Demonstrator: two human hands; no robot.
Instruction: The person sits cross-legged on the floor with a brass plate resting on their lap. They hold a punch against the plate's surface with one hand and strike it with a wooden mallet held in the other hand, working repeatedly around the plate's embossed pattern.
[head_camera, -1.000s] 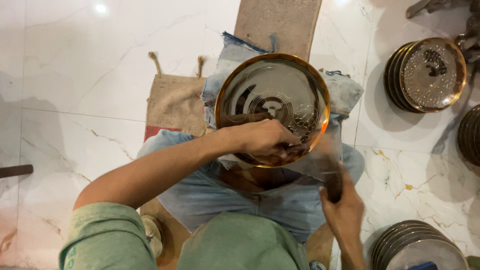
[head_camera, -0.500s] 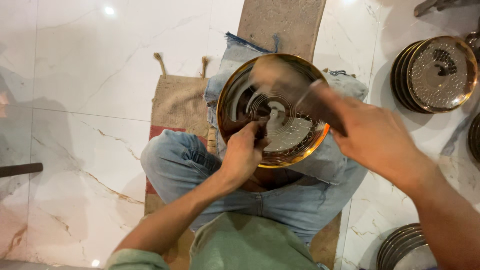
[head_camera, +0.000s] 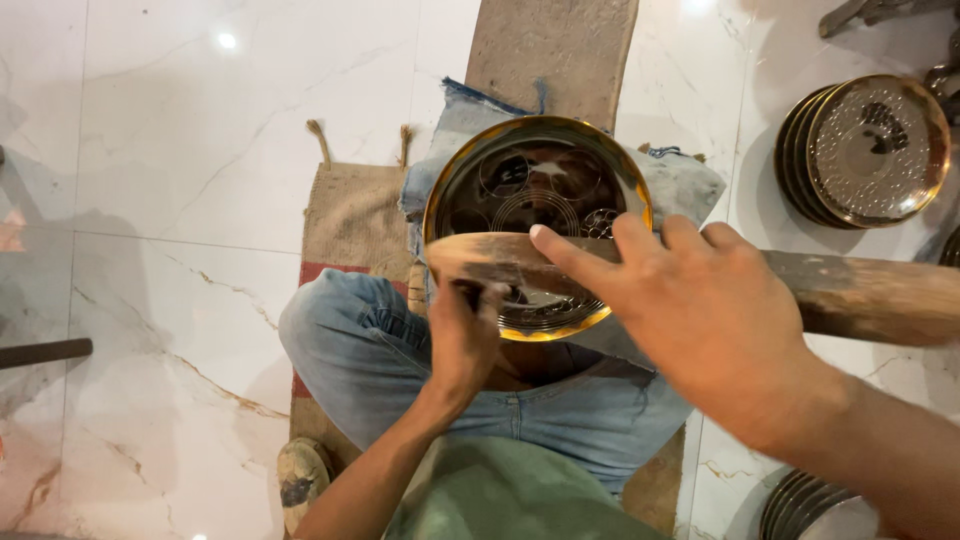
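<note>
— What lay under everything?

— A white marble floor (head_camera: 180, 150), with a burlap mat (head_camera: 350, 215) and a strip of worn board (head_camera: 560, 45) on it. The person sat cross-legged there in blue jeans (head_camera: 350, 350).

— And the main piece?

— A round brass-rimmed plate (head_camera: 537, 225), tilted up on the lap against a blue cloth (head_camera: 690, 180), its dark face marked with engraved circles. It sat between the knees, just ahead of the body.

— What was the right hand (head_camera: 700, 300) doing?

— It was raised close to the camera, fingers (head_camera: 575, 262) curled round a wooden stick (head_camera: 860, 295) that crossed in front of the plate's lower half. A closed grip, blurred.

— The left hand (head_camera: 465, 335)?

— At the plate's lower left edge, fingers bunched tight round a small dark tool whose tip touched the plate. I couldn't tell what kind of tool.

— Anything else?

— A stack of similar embossed plates (head_camera: 865, 150) stood at the upper right, well apart, and another stack (head_camera: 810, 510) at the bottom right.
</note>
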